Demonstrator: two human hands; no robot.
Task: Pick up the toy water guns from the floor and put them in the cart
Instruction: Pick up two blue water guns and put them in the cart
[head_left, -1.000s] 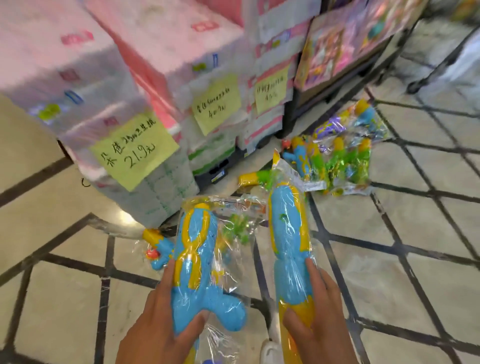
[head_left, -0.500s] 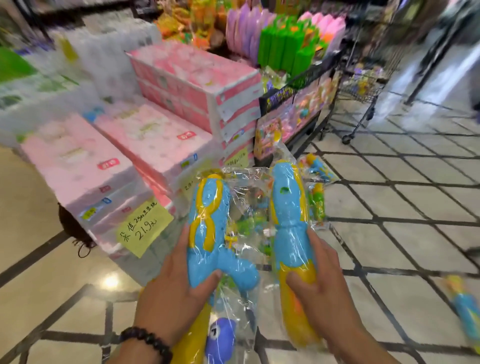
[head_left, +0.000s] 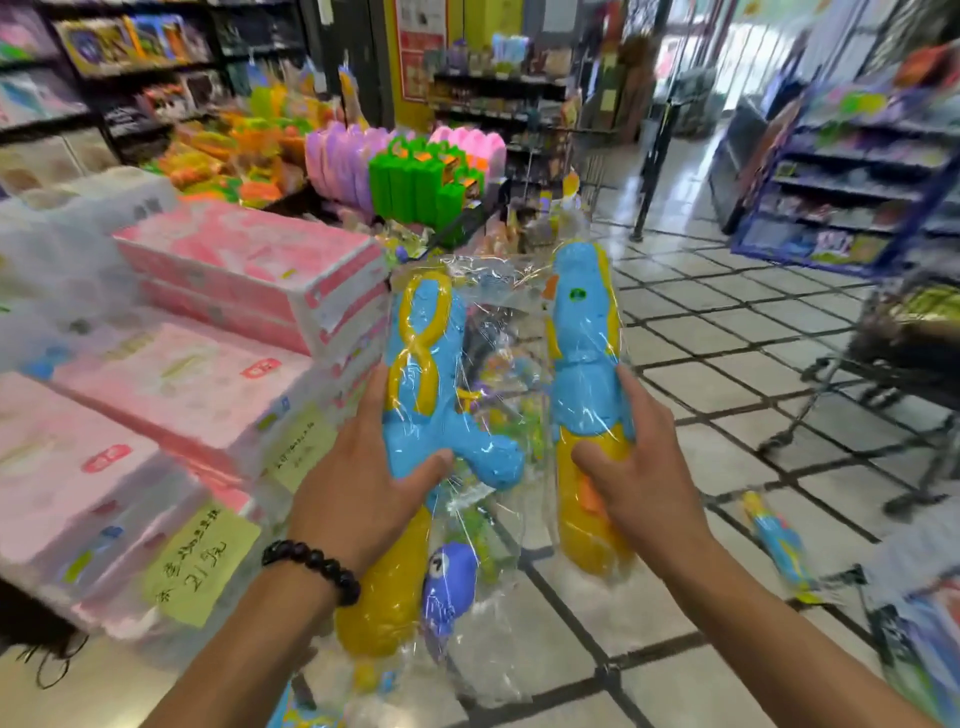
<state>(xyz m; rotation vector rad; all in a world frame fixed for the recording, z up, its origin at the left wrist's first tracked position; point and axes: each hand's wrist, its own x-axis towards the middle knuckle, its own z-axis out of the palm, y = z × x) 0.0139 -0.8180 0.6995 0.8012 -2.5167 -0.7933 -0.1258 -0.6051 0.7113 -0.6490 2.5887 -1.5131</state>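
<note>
Two blue and yellow toy water guns in clear plastic bags are held up at chest height. My left hand (head_left: 358, 483) grips the left water gun (head_left: 421, 395) around its blue handle. My right hand (head_left: 644, 478) grips the right water gun (head_left: 584, 364) at the joint between its blue body and yellow end. Another bagged water gun (head_left: 776, 543) lies on the tiled floor at the right. A dark wire shopping cart (head_left: 914, 358) stands at the right edge, only partly in view and blurred.
Stacks of pink and white tissue packs (head_left: 208, 332) with yellow price notes fill the left side. Behind them is a display of green, purple and pink toys (head_left: 410, 171). Shelving (head_left: 852, 176) lines the far right. Tiled floor (head_left: 727, 332) stretches ahead.
Both hands have lifted the two water guns from near the floor. The view has swung upward from the floor to the shop aisle, and the cart has come into sight at the right.
</note>
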